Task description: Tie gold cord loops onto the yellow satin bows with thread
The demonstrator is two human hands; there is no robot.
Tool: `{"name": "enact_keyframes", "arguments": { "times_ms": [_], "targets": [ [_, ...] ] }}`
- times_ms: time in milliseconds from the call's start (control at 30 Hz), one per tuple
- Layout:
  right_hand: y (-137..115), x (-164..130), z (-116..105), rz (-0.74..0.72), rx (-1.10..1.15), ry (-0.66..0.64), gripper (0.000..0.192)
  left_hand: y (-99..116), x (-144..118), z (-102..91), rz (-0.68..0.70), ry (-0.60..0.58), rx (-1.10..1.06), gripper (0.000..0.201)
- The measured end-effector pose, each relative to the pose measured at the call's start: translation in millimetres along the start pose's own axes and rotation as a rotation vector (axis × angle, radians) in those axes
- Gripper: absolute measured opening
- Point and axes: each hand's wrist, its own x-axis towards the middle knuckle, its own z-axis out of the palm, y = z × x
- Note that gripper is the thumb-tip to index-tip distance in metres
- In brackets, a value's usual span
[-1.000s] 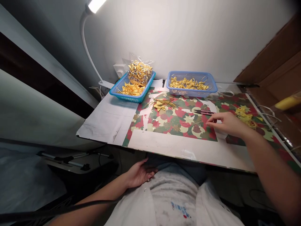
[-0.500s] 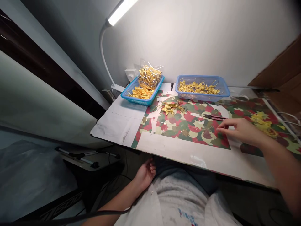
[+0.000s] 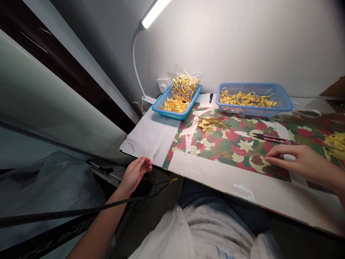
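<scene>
My left hand (image 3: 136,173) hovers beside the table's front left corner, its fingers curled with the thumb against them. Whether anything lies inside it is hidden. Over the camouflage-patterned sheet (image 3: 245,145), my right hand (image 3: 302,163) has thumb and forefinger pinched together; anything between the tips is too small to make out. Just beyond it lie small thread snips (image 3: 272,139) with dark blades and pinkish handles. A bunch of yellow petal-like pieces on thin stems (image 3: 211,124) rests further left. More yellow pieces (image 3: 335,144) lie at the right edge.
A blue basket (image 3: 253,110) of yellow stemmed pieces stands by the wall. Left of it, another basket (image 3: 168,114) holds yellow pieces and a clear bag (image 3: 185,86). A lit lamp (image 3: 137,64) rises behind. A dark cord (image 3: 107,205) crosses near my left forearm.
My left hand has risen from my lap and moved left, up to the table's corner. The view has turned left, shifting the table rightward in it; my right hand stays pinched near the snips.
</scene>
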Motion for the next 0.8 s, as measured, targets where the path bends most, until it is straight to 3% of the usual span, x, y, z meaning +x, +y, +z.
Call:
{"name": "enact_keyframes", "arguments": {
  "times_ms": [300,500,633,800],
  "targets": [
    [1.7,-2.2,6.4,-0.021,-0.038,-0.033,0.052,9.6,15.0,-13.2,0.038,0.105,0.276,0.049],
    [16.5,-4.5,11.4,-0.041,-0.077,-0.024,0.052,7.7,26.9,-26.4,0.144,0.244,0.33,0.052],
    [29.0,-2.9,16.7,-0.065,-0.08,0.002,0.049,11.9,32.2,-36.2,0.155,0.257,0.364,0.052],
    [26.6,-2.5,16.1,-0.075,-0.077,-0.015,0.044,13.3,39.8,-49.8,0.25,0.333,0.366,0.051]
  ]
}}
